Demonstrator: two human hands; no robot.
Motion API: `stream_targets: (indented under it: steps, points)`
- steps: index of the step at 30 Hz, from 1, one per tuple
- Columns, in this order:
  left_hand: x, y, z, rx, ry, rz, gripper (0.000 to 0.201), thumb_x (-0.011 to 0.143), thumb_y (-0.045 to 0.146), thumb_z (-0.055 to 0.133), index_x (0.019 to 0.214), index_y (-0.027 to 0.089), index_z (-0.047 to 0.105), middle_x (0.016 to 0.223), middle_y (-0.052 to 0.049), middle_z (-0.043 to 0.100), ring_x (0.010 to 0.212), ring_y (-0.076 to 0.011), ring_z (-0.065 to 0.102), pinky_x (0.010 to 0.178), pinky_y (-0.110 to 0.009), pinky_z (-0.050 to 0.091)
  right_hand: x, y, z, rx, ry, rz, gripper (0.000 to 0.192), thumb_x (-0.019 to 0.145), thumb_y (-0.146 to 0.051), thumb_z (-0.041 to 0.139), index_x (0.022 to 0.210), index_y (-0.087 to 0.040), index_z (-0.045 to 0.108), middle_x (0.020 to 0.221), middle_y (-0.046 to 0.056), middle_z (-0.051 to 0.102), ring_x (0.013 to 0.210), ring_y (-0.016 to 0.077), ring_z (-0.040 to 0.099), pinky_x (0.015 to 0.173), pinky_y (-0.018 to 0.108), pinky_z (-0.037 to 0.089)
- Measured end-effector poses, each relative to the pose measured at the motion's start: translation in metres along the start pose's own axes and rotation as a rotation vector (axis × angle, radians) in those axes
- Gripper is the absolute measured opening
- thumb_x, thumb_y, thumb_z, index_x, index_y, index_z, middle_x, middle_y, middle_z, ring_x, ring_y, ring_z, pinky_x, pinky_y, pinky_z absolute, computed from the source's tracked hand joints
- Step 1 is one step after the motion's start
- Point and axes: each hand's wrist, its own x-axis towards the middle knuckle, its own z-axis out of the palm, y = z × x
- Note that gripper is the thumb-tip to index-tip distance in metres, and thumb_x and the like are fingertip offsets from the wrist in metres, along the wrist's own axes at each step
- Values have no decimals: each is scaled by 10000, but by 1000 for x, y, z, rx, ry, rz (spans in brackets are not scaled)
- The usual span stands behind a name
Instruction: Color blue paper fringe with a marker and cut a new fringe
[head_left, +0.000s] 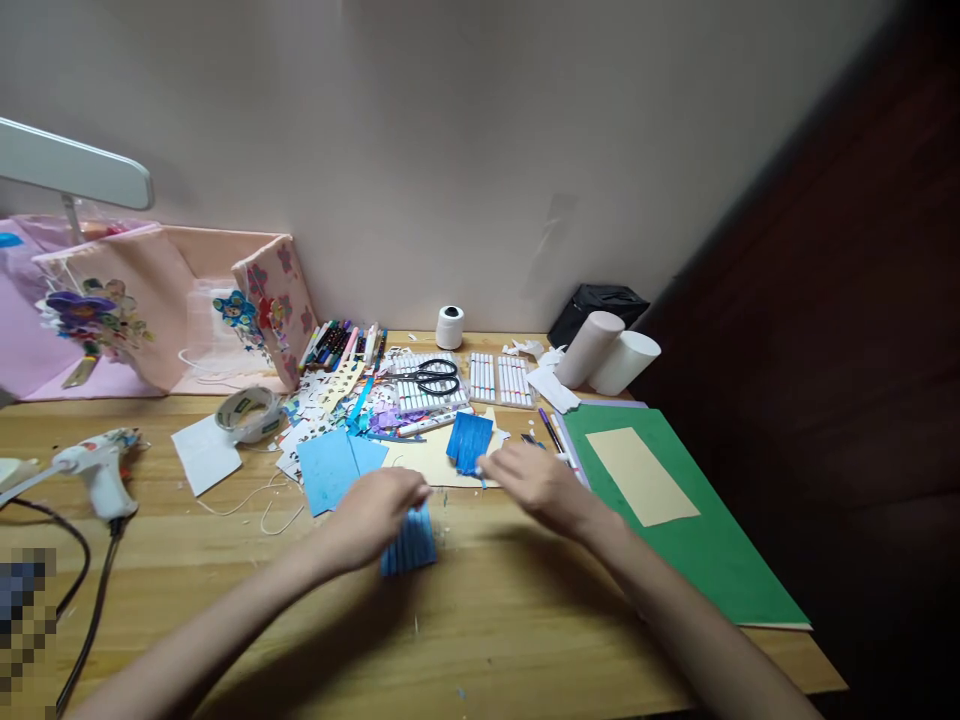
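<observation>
The left hand (pixel 379 515) is closing its fingers over a pleated blue paper fan (pixel 409 545) and pressing it against the wooden table (pixel 510 620). The right hand (pixel 534 482) is resting just to the right of that grip, its fingertips touching the lower edge of a second folded blue piece (pixel 470 441); whether it is actually pinching that piece I cannot tell.

Judging by the layout, two blue pieces are already pleated, while flat blue sheets (pixel 334 467) just beyond the left hand are lying unfolded, so folding seems partly done.

Farther beyond the grip, trays of white markers (pixel 501 379) are lying side by side with black scissors (pixel 433 377) on top. A green folder (pixel 697 540) is carrying a cream sheet to the right. A glue gun (pixel 101 468) is lying far left.
</observation>
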Motion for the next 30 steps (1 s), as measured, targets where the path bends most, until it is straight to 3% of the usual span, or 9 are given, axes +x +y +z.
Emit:
stream_targets:
  steps: [3, 5, 8, 11, 13, 20, 25, 27, 30]
  points:
    - [-27, -29, -18, -207, -19, -248, 405, 934, 459, 282, 735, 193, 515, 741, -22, 598, 706, -200, 546, 640, -302, 402, -13, 14, -3, 85, 12, 160, 285, 971, -215, 345, 1000, -154, 622, 747, 84, 619, 699, 187, 557, 619, 300, 427]
    - [-39, -44, -20, -260, -14, -263, 380, 932, 456, 286, 804, 204, 540, 816, -22, 605, 787, -211, 556, 717, -324, 418, -15, 14, 2, 195, 11, 177, 273, 964, -232, 366, 983, -142, 624, 753, 92, 618, 699, 193, 563, 615, 303, 451]
    - [-43, -52, -6, -268, 99, -251, 353, 944, 409, 260, 924, 216, 555, 921, -45, 595, 887, -224, 547, 807, -366, 416, -6, -4, 17, 373, -49, 226, 264, 955, -223, 371, 1048, -142, 604, 819, 111, 629, 783, 222, 591, 664, 337, 492]
    - [-37, -50, 19, -161, 210, -218, 307, 943, 351, 273, 999, 208, 539, 953, -70, 568, 918, -238, 523, 827, -405, 410, 6, -25, 33, 593, -95, 361, 391, 950, -175, 356, 1338, -181, 393, 1039, 135, 622, 926, 220, 600, 797, 370, 504]
    - [-34, -47, 32, -73, 239, -225, 251, 920, 344, 355, 1035, 193, 519, 968, -80, 551, 934, -252, 509, 813, -415, 414, 12, -35, 42, 728, -120, 409, 452, 945, -163, 355, 1390, -235, 313, 1067, 117, 621, 905, 203, 613, 799, 363, 506]
    - [-30, -47, 53, 100, 260, -227, 329, 765, 383, 647, 988, 173, 526, 959, -88, 551, 917, -268, 496, 763, -394, 433, 28, -53, 73, 1246, -65, 562, 190, 910, -201, 412, 969, -213, 592, 836, 38, 644, 500, 89, 564, 518, 251, 489]
    - [-29, -55, 56, -20, 259, -220, 368, 729, 373, 700, 986, 179, 522, 949, -71, 561, 895, -243, 504, 741, -363, 434, 39, -59, 90, 1491, 100, 657, 191, 879, -334, 526, 1028, -219, 559, 1083, 92, 649, 825, 182, 655, 751, 371, 540]
    - [-29, -58, 56, -82, 264, -175, 384, 718, 368, 715, 989, 180, 519, 949, -65, 561, 899, -237, 504, 745, -357, 433, 40, -61, 97, 1483, 195, 718, 212, 792, -323, 657, 943, -222, 549, 1030, 78, 677, 885, 207, 651, 816, 409, 521]
    - [-29, -61, 57, -151, 285, -126, 410, 706, 365, 729, 999, 178, 512, 955, -64, 554, 912, -237, 498, 755, -357, 431, 38, -62, 107, 1428, 265, 819, 260, 718, -346, 732, 808, -218, 524, 826, 45, 696, 808, 215, 652, 764, 394, 523]
